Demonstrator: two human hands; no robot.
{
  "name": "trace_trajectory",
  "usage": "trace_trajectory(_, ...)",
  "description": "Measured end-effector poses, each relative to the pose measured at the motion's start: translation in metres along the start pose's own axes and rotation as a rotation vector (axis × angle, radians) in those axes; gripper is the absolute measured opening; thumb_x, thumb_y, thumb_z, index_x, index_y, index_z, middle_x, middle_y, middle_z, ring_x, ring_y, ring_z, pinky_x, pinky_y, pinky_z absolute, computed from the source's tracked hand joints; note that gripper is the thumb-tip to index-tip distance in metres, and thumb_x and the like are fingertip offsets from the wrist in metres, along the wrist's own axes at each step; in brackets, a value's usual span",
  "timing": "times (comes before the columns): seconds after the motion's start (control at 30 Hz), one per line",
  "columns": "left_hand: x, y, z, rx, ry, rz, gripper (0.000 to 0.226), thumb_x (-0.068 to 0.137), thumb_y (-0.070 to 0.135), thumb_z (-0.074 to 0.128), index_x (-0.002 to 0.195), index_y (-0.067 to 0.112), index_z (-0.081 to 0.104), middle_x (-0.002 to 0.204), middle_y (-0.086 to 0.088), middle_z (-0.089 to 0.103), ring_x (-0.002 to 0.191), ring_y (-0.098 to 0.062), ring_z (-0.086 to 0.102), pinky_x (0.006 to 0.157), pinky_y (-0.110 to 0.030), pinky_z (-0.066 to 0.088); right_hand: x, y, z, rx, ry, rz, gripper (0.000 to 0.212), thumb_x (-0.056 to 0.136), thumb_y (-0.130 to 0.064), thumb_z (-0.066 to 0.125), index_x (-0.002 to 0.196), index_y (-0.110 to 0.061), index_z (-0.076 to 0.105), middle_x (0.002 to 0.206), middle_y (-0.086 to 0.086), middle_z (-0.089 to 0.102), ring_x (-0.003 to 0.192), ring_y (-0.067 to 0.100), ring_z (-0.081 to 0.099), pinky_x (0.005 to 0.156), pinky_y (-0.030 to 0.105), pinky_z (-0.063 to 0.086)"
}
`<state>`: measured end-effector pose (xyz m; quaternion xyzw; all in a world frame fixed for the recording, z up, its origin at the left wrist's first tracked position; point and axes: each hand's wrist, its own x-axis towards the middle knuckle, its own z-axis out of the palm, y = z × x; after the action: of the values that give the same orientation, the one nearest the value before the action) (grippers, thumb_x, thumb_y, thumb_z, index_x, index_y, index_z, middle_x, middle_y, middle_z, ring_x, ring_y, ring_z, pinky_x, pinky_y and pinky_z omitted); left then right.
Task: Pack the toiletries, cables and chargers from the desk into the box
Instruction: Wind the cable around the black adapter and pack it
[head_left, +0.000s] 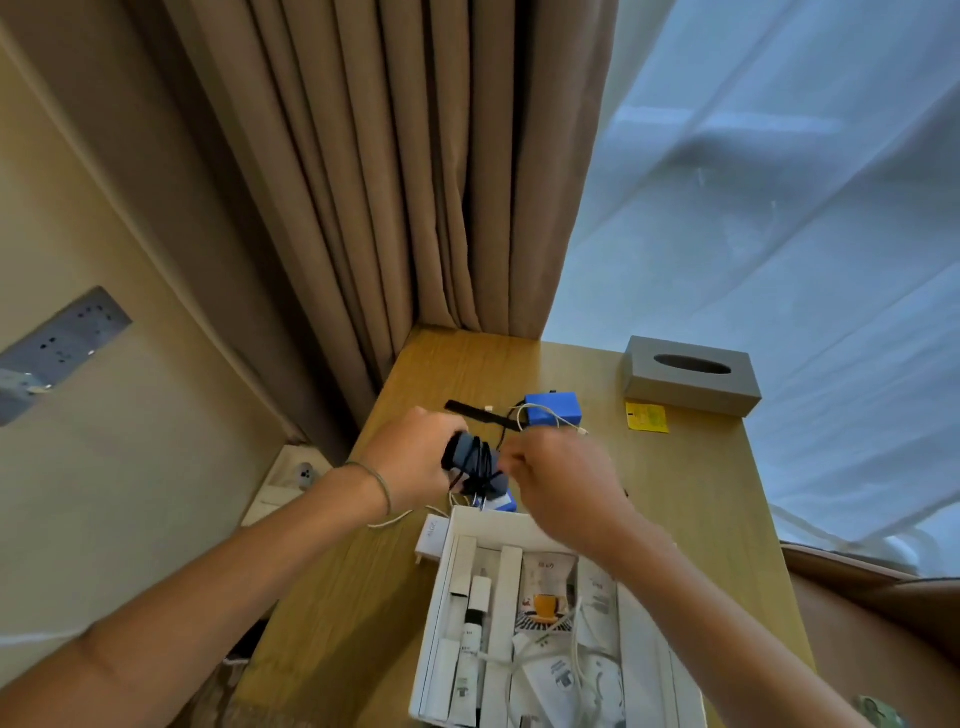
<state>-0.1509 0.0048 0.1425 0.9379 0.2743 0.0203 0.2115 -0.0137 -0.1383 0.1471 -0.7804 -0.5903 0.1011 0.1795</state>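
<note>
Fingers of the left hand (415, 457) clasp a dark charger (470, 460) while the right hand (558, 478) pinches its black cable (485, 467) alongside, apparently bundling it compactly for the box (441, 597) below.

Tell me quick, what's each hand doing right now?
Left hand: grips the dark charger wrapped in black cable.
Right hand: fingers curled at the black cable, seemingly pinching it.
</note>
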Motion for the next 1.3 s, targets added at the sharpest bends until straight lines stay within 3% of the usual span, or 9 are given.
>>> trace_trajectory(0.23, -0.006, 0.006, -0.001, -0.337, -0.301, 0.159, 0.053, 0.074, 0.014, 0.085, 0.121, 0.032, 0.068, 0.092, 0.006, 0.075, 0.089, -0.007, 0.071, 0.08, -0.035, 0.06, 0.01, 0.047, 0.016, 0.817, -0.013, 0.119, 0.009, 0.086, -0.008, 0.078, 0.083, -0.003, 0.07, 0.079, 0.007, 0.072, 0.074, 0.02, 0.067, 0.078, 0.039, 0.055)
trace_trajectory(0.37, -0.011, 0.002, 0.002, -0.561, -0.372, 0.131, 0.057, 0.077, -0.001, 0.08, 0.127, 0.021, 0.067, 0.105, -0.007, 0.076, 0.101, -0.019, 0.072, 0.088, -0.042, 0.059, -0.004, 0.048, 0.04, 1.14, -0.002, 0.177, 0.012, 0.084, -0.019, 0.078, 0.075, -0.014, 0.07, 0.07, 0.002, 0.069, 0.067, 0.014, 0.063, 0.068, 0.026, 0.053)
trace_trajectory(0.47, -0.013, -0.004, 0.007, -0.659, -0.359, 0.097, 0.059, 0.076, -0.008, 0.077, 0.128, 0.017, 0.067, 0.108, -0.01, 0.075, 0.105, -0.022, 0.071, 0.091, -0.041, 0.058, -0.012, 0.04, 0.051, 1.102, 0.083, 0.235, 0.026, 0.089, -0.019, 0.074, 0.065, -0.024, 0.068, 0.06, -0.009, 0.063, 0.058, 0.005, 0.056, 0.059, 0.015, 0.045)
trace_trajectory(0.57, -0.014, -0.008, 0.018, -0.712, -0.295, 0.039, 0.061, 0.075, -0.01, 0.077, 0.128, 0.017, 0.066, 0.108, -0.007, 0.076, 0.106, -0.019, 0.071, 0.092, -0.038, 0.058, -0.017, 0.035, 0.054, 0.932, 0.217, 0.256, 0.036, 0.095, -0.028, 0.069, 0.059, -0.032, 0.069, 0.054, -0.01, 0.061, 0.053, 0.005, 0.053, 0.058, 0.02, 0.042)
trace_trajectory(0.67, -0.015, -0.009, 0.031, -0.759, -0.162, -0.013, 0.059, 0.076, -0.009, 0.077, 0.128, 0.018, 0.066, 0.109, -0.004, 0.075, 0.107, -0.015, 0.07, 0.09, -0.038, 0.059, -0.025, 0.035, 0.047, 0.995, 0.226, 0.28, 0.029, 0.1, -0.038, 0.059, 0.083, -0.029, 0.08, 0.078, -0.003, 0.079, 0.076, 0.011, 0.074, 0.071, 0.022, 0.055)
trace_trajectory(0.77, -0.017, -0.005, 0.045, -0.796, -0.015, -0.012, 0.058, 0.075, -0.003, 0.081, 0.122, 0.028, 0.069, 0.104, 0.002, 0.076, 0.102, -0.013, 0.071, 0.086, -0.028, 0.059, -0.03, 0.038, 0.043, 1.04, 0.102, 0.289, 0.026, 0.094, -0.043, 0.064, 0.106, -0.026, 0.08, 0.094, -0.002, 0.081, 0.093, 0.014, 0.076, 0.085, 0.028, 0.06)
trace_trajectory(1.0, -0.026, 0.009, 0.093, -0.92, 0.198, -0.016, 0.059, 0.069, 0.007, 0.086, 0.108, 0.048, 0.07, 0.095, -0.002, 0.077, 0.09, -0.016, 0.074, 0.082, -0.03, 0.061, -0.041, 0.049, 0.055, 1.266, 0.052, 0.441, 0.033, 0.089, -0.003, 0.071, 0.121, -0.011, 0.071, 0.112, 0.007, 0.077, 0.107, 0.023, 0.073, 0.099, 0.039, 0.057)
trace_trajectory(1.2, -0.032, 0.003, 0.123, -0.906, 0.098, -0.032, 0.053, 0.078, 0.003, 0.079, 0.126, 0.023, 0.067, 0.104, -0.001, 0.076, 0.098, -0.013, 0.073, 0.088, -0.03, 0.058, -0.057, 0.066, 0.07, 1.424, -0.059, 0.521, 0.04, 0.089, 0.011, 0.063, 0.124, -0.006, 0.067, 0.113, 0.012, 0.076, 0.108, 0.029, 0.072, 0.087, 0.034, 0.061)
trace_trajectory(1.3, -0.038, -0.013, 0.12, -0.678, 0.005, 0.016, 0.055, 0.084, 0.017, 0.072, 0.136, 0.028, 0.059, 0.111, 0.011, 0.07, 0.102, -0.001, 0.065, 0.087, -0.019, 0.052, -0.06, 0.077, 0.072, 1.393, -0.102, 0.624, 0.039, 0.086, 0.014, 0.064, 0.115, -0.011, 0.072, 0.108, 0.011, 0.078, 0.102, 0.028, 0.075, 0.084, 0.034, 0.062)
